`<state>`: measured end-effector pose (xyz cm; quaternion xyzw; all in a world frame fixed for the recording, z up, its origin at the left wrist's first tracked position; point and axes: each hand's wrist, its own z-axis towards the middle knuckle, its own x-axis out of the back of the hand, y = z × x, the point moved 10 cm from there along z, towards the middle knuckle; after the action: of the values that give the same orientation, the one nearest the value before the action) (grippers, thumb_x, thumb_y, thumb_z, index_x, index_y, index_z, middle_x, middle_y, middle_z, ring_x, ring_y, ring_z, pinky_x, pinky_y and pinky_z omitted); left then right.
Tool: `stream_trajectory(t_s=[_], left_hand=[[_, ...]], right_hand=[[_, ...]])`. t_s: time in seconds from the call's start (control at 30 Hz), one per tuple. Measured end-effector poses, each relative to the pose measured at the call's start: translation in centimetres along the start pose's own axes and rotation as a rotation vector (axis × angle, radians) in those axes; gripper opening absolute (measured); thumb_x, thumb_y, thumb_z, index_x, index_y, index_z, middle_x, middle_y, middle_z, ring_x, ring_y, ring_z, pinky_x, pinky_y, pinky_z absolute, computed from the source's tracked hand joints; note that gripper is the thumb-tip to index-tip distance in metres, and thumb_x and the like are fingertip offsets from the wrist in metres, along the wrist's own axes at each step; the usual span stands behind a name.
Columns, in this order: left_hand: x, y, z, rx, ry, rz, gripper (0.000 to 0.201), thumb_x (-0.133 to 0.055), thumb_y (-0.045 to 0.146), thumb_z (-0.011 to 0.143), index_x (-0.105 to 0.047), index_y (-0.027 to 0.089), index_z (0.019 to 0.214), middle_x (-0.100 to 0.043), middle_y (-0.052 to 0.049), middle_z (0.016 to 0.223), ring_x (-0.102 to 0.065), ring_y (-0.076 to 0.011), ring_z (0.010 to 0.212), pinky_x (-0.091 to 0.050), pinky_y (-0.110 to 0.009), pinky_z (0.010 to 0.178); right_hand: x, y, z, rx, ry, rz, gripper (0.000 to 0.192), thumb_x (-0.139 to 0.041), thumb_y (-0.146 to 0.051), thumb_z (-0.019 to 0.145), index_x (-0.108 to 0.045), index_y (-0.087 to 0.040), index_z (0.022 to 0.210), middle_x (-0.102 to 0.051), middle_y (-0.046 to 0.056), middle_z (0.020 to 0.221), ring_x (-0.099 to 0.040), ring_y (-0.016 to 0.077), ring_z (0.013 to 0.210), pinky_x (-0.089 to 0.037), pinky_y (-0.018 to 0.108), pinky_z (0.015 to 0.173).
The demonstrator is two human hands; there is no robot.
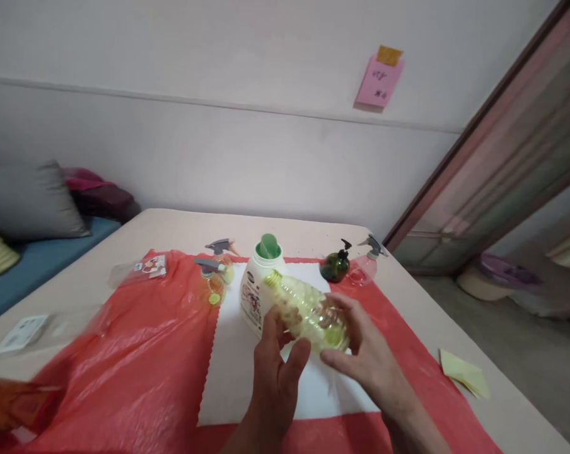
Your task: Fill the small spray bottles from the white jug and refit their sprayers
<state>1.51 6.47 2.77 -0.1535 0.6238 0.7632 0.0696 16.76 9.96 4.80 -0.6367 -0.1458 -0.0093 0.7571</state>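
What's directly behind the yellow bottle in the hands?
Behind the yellow bottle, held by the left hand and right hand, stands a white jug with a green cap. The bottle hides the jug's lower right side, and most of its label cannot be read.

- My left hand (275, 366) and right hand (365, 353) hold a yellow bottle (308, 312) tilted above the white cloth (247, 378).
- My fingers (297, 356) wrap its lower side.
- Just beyond stands a white jug (254, 287) with a green cap.
- A red plastic sheet (138, 353) covers the surface (181, 227).
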Motion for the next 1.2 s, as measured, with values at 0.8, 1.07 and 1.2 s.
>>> stream_trajectory(t_s=[0.8, 1.07, 1.2], left_hand=[[-1.6, -0.5, -1.2, 0.099, -0.142, 0.534, 0.074, -0.081, 0.043, 0.064, -0.054, 0.022, 0.130, -0.070, -0.009, 0.118, -0.066, -0.0311, 0.106, -0.055, -0.041, 0.088], [-3.8, -4.7, -2.4, 0.289, -0.276, 0.717, 0.069, -0.080, 0.034, 0.060, -0.060, 0.022, 0.126, -0.071, -0.010, 0.111, -0.066, -0.0309, 0.097, -0.051, -0.041, 0.087], [-4.0, -5.7, -2.6, 0.263, -0.283, 0.763, 0.073, -0.078, 0.035, 0.063, -0.058, 0.021, 0.132, -0.069, -0.012, 0.121, -0.066, -0.0324, 0.104, -0.051, -0.042, 0.090]], right_hand=[[10.8, 12.9, 1.9, -0.490, 0.448, -0.585, 0.026, -0.069, -0.031, 0.073, -0.060, -0.018, 0.094, -0.070, 0.009, 0.081, -0.067, 0.0236, 0.079, -0.049, 0.032, 0.069], [19.2, 0.1, -3.7, 0.287, 1.122, 0.518, 0.034, -0.076, -0.043, 0.070, -0.055, -0.020, 0.084, -0.061, -0.005, 0.073, -0.054, 0.0069, 0.051, -0.045, 0.021, 0.048], [18.6, -1.8, -4.3, 0.362, 1.096, 0.568, 0.027, -0.078, -0.035, 0.073, -0.060, -0.019, 0.086, -0.064, -0.005, 0.072, -0.056, 0.0068, 0.052, -0.046, 0.020, 0.047]])
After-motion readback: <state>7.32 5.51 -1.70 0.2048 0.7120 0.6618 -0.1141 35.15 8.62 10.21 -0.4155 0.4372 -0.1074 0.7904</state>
